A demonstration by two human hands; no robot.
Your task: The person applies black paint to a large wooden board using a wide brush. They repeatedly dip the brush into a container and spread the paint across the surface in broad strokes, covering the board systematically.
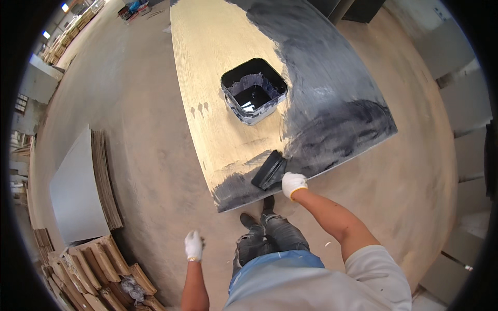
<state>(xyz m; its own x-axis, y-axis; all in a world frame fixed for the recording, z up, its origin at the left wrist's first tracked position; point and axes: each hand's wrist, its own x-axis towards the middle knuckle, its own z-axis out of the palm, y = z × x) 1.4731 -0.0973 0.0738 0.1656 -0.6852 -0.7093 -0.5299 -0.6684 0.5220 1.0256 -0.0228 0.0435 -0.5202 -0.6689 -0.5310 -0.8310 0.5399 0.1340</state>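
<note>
My right hand [294, 184], in a white glove, is closed round the handle of a wide black paint brush [270, 170]. The brush lies against the near edge of a large panel [193, 78], on a dark smear of paint. Pale yellow shows on the panel's left part, while dark grey-black paint covers its right side and a strip along the near edge. A square bucket [252, 115] of black paint stands on the panel, its outside streaked. Off to the left, clear of the panel, hangs my gloved left hand [193, 245]; its fingers look curled, but what is inside is hidden.
On the floor at left stands a stack of grey sheets [78, 189]. Closer to me are wrapped brown packs [98, 264] with crumpled plastic. Grey panels [469, 150] line the right side. Some small items [136, 8] sit on the far floor.
</note>
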